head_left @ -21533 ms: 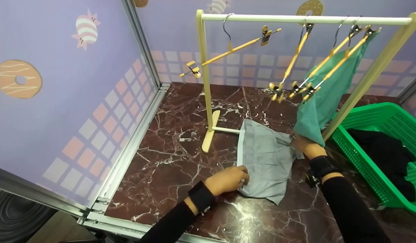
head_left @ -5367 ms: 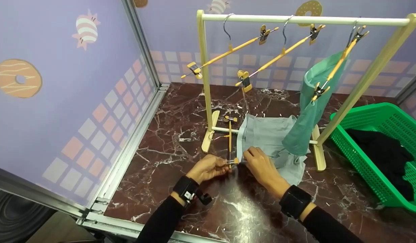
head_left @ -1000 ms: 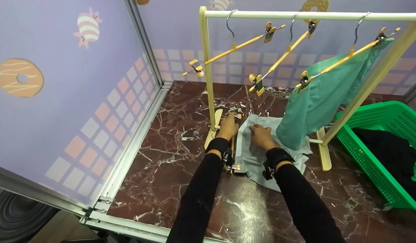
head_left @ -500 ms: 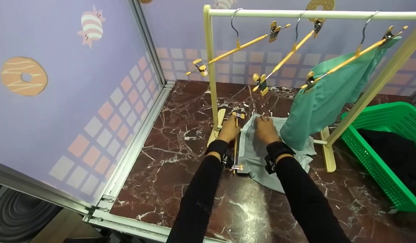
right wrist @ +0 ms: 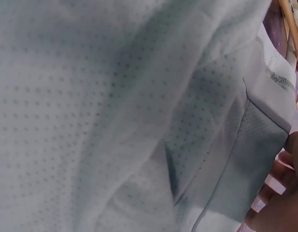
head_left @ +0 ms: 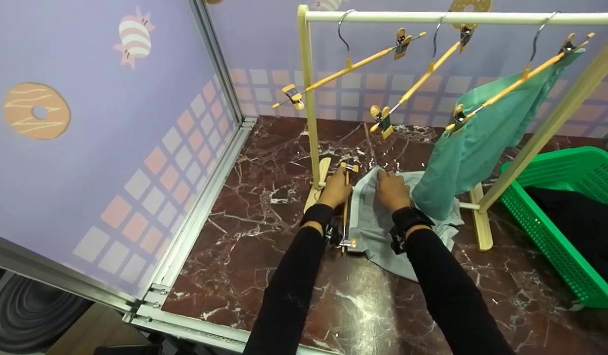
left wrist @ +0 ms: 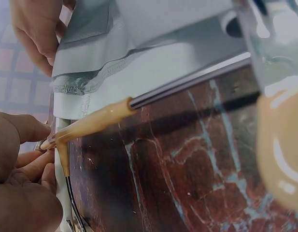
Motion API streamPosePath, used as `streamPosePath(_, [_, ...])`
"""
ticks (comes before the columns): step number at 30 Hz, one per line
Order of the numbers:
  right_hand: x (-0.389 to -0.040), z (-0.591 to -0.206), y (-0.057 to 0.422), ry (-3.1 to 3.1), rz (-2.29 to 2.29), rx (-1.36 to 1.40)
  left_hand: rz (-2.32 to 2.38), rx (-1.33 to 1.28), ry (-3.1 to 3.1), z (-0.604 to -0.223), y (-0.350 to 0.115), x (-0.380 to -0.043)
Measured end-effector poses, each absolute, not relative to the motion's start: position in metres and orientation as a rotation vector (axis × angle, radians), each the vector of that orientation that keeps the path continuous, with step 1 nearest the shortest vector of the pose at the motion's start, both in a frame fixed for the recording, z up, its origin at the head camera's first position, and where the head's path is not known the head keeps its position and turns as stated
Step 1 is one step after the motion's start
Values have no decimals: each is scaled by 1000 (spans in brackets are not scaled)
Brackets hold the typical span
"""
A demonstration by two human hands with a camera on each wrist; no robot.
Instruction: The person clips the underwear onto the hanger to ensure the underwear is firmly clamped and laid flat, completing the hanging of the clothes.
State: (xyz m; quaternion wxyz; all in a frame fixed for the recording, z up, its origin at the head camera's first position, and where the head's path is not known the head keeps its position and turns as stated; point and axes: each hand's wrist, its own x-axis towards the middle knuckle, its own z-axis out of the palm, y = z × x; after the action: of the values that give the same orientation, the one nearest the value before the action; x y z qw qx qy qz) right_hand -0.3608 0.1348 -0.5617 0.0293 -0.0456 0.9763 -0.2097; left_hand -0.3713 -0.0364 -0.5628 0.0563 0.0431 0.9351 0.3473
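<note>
A pale grey garment (head_left: 382, 236) with a waistband lies under the rack, its waistband to the left. Along that edge lies a yellow-barred clip hanger (head_left: 345, 217). My left hand (head_left: 336, 190) pinches the hanger's bar just short of its far clip (head_left: 349, 167). At the waistband's far end, my right hand (head_left: 393, 191) grips the garment. The left wrist view shows the right fingers (left wrist: 37, 36) curled at the cloth edge. The near clip (head_left: 348, 243) meets the near waistband corner and seems to bite it. Perforated cloth (right wrist: 91, 106) fills most of the right wrist view.
Over the work stands a wooden rack (head_left: 311, 98) with two bare clip hangers (head_left: 353, 68). A teal garment (head_left: 481, 148) hangs clipped at its right, close to my right hand. Right of the rack is a green basket (head_left: 535, 227) holding black cloth (head_left: 575, 222).
One hanger has come off the rack to lie beside the waistband. My left hand has gone from its near clip toward the far one. Lately my right hand slid away to the far waistband corner.
</note>
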Motion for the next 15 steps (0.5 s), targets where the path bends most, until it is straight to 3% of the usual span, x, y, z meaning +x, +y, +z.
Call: streamPosePath(15, [-361,-566,139,3075,-754,161,1087,90,2794,-562,-37,-369])
